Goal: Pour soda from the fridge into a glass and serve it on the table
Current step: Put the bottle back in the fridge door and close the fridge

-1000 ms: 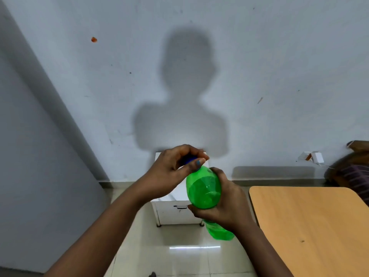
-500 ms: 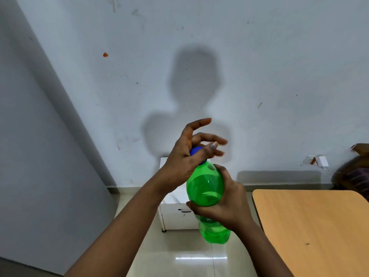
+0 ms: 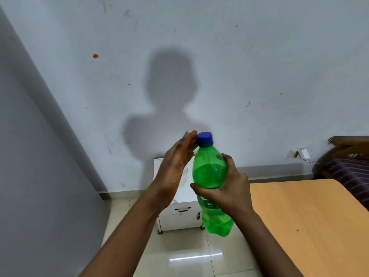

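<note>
A green plastic soda bottle point(image 3: 209, 176) with a blue cap point(image 3: 204, 139) is held upright and slightly tilted in front of me, above the floor. My right hand point(image 3: 227, 188) wraps around its middle from the right. My left hand point(image 3: 175, 166) stands beside the neck with its fingers stretched up, the fingertips touching the left side of the cap without closing around it. The cap sits on the bottle. A faint clear outline, perhaps a glass point(image 3: 185, 173), shows on the white cabinet behind my left hand.
A light wooden table point(image 3: 299, 216) fills the lower right. A small white cabinet point(image 3: 179, 216) stands against the wall ahead. A grey panel point(image 3: 30, 176) rises on the left. At the far right are a bed point(image 3: 349, 170) and a wall plug point(image 3: 299, 153).
My left hand has let go of the cap and swung to its left side, fingertips now resting against it. The bottle stands more upright and the cap is uncovered.
</note>
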